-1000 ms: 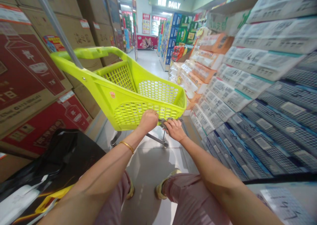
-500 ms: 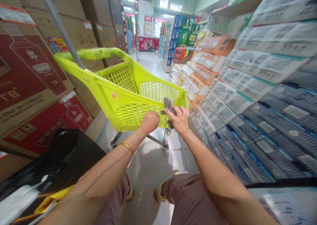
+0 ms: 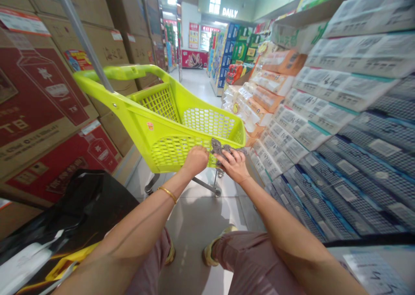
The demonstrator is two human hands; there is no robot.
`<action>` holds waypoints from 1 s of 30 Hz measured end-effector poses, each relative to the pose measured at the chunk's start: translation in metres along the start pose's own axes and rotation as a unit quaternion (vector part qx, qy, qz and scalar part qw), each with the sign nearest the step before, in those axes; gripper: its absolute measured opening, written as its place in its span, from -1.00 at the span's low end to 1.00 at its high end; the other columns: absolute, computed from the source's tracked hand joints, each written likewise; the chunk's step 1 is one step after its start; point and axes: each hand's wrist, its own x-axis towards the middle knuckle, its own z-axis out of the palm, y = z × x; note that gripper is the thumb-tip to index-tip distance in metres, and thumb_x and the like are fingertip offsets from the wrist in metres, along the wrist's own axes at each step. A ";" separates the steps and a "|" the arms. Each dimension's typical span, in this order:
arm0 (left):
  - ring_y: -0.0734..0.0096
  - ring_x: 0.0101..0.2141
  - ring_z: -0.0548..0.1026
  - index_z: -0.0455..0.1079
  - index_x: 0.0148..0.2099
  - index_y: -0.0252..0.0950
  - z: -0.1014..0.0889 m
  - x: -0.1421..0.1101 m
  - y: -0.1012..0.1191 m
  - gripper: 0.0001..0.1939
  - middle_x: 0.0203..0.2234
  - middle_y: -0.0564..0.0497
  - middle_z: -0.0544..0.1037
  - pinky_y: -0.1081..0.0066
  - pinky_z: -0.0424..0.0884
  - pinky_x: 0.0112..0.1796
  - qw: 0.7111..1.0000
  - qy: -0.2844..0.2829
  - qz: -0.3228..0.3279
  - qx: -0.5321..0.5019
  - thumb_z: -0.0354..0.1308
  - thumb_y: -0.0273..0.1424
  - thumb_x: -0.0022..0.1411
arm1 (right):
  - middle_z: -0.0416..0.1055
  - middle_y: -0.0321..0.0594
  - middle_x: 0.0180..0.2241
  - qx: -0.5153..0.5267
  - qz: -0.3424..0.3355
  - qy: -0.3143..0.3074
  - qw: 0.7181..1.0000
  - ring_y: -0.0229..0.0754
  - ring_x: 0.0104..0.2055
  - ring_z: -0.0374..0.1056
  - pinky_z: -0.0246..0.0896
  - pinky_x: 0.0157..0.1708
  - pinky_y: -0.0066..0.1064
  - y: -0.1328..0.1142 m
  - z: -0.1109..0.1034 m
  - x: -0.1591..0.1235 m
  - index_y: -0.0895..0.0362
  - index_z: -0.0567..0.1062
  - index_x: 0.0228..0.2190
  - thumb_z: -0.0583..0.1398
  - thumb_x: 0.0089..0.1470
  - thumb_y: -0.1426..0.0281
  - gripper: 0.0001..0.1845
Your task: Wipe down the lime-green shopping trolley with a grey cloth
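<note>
A lime-green shopping cart (image 3: 129, 122) with a lattice basket stands side-on before me. My left hand (image 3: 196, 158) is closed in a fist against the basket's near side, below the rim; its fingertips are turned away, so what it grips is hidden. On my right, near the basket's front corner, a crumpled grey cloth (image 3: 216, 146) lies bunched under my right hand (image 3: 235, 164). The fingers of that hand bend over the cloth and press it to the basket. One end of the cloth comes close to my left fingers; whether they touch it I cannot tell.
Stacked cartons (image 3: 48, 78) rise on the left, a metal pole (image 3: 81, 35) in front of them. Packs of paper (image 3: 324, 96) are piled on the right. A black bag (image 3: 84, 200) stands at lower left. The tiled aisle (image 3: 193, 81) runs on behind the cart.
My right hand went up and rightward with the cloth, then came slightly back down, the cloth bunching differently. My left hand keeps its place on the cart's side.
</note>
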 end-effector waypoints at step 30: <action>0.21 -0.26 0.40 0.47 -0.31 -0.41 0.003 -0.002 -0.003 -0.75 -0.42 -0.18 0.49 0.26 0.25 -0.21 1.000 -0.001 -0.001 0.021 -0.05 -0.53 0.20 | 0.40 -0.20 -0.15 -0.030 -0.016 -0.051 0.998 -0.14 -0.13 0.12 -0.09 -0.17 -0.29 -0.010 0.004 0.010 -0.02 0.44 -0.14 0.08 0.17 0.41 -0.76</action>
